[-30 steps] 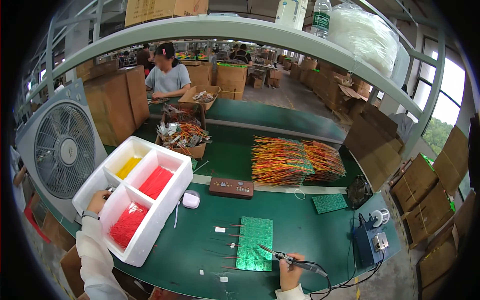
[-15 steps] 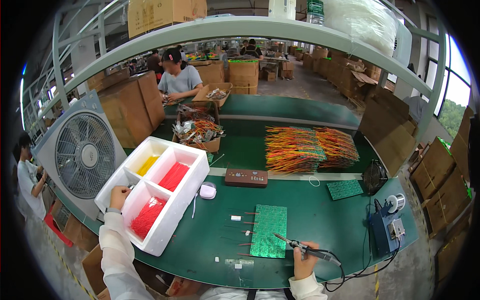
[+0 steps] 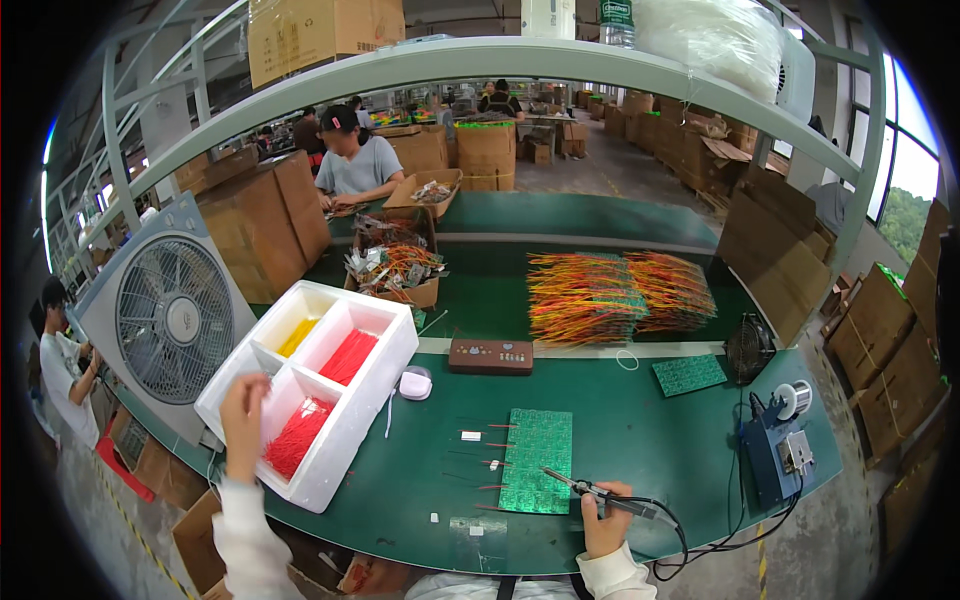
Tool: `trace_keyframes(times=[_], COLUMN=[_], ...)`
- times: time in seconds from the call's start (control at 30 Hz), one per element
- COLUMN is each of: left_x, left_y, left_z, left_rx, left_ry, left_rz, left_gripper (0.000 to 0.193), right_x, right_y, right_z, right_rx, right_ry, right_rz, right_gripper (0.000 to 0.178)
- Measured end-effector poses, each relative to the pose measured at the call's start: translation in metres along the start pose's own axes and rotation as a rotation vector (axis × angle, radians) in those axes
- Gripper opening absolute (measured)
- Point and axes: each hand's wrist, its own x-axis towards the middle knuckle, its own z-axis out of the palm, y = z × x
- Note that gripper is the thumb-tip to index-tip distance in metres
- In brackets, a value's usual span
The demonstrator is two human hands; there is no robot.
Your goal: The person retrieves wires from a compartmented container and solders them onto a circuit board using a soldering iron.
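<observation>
My left hand (image 3: 245, 415) reaches into the near compartment of a white foam tray (image 3: 370, 390), its fingers down among red wires (image 3: 298, 438); whether they grip any I cannot tell. Other compartments hold more red wires (image 3: 350, 355) and yellow wires (image 3: 298, 336). My right hand (image 3: 603, 520) holds a soldering iron (image 3: 600, 492) with its tip over the lower right edge of a green circuit board (image 3: 537, 458). Short red wire pieces lie along the board's left side.
A box fan (image 3: 170, 318) stands left of the tray. A brown remote-like device (image 3: 490, 356), a small white object (image 3: 415, 384), a second green board (image 3: 689, 374), a blue soldering station (image 3: 775, 455) and heaps of coloured wires (image 3: 615, 292) lie on the green table. A person (image 3: 355, 160) works opposite.
The view has shifted, so the table sits more to the right. My left hand moved from the tray's outer edge into the near red-wire compartment. The right hand keeps the iron by the board.
</observation>
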Motion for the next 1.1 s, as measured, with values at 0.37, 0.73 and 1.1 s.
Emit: trace_keyframes(times=[0.37, 0.73, 1.1], left_x=[-0.186, -0.172, -0.156], left_y=[0.118, 0.116, 0.113], left_z=[0.179, 0.202, 0.219], left_rx=[-0.301, -0.333, -0.268], left_ry=[-0.744, -0.703, -0.786], left_rz=[0.128, 0.152, 0.207], left_gripper=[0.008, 0.006, 0.008], right_x=[0.001, -0.002, -0.001], right_y=[0.009, -0.001, 0.018], right_z=[0.004, 0.001, -0.003], right_rx=[0.036, -0.020, 0.180], right_ry=[0.134, 0.090, 0.164], right_rz=[0.004, 0.012, 0.165], right_gripper=[0.026, 0.027, 0.026])
